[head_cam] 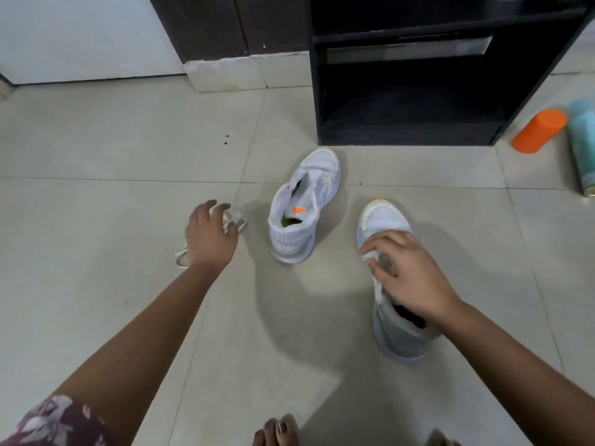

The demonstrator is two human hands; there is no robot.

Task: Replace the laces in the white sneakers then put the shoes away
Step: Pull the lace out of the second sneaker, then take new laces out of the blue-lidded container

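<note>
Fingers (pixel 222 210) of the left hand (pixel 209 236) hang spread just over the loose lace (pixel 237 223) on the floor (pixel 128 156) — left hand nearer. Right hand (pixel 407 273) curls round the tongue of the near sneaker (pixel 383 220), toe pointing away; the second sneaker (pixel 304 201) stands between them.

Two sneakers (pixel 299 220) (pixel 383 220), one lace bundle (pixel 238 222), two bottles (pixel 537 132) (pixel 582 146), one black shelf (pixel 409 141)

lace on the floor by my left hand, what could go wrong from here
The lace lies bunched under the left hand; grabbed in a clump, it may knot.
The right hand grips the right sneaker by its upper alone; it could tip on the smooth floor.
</note>
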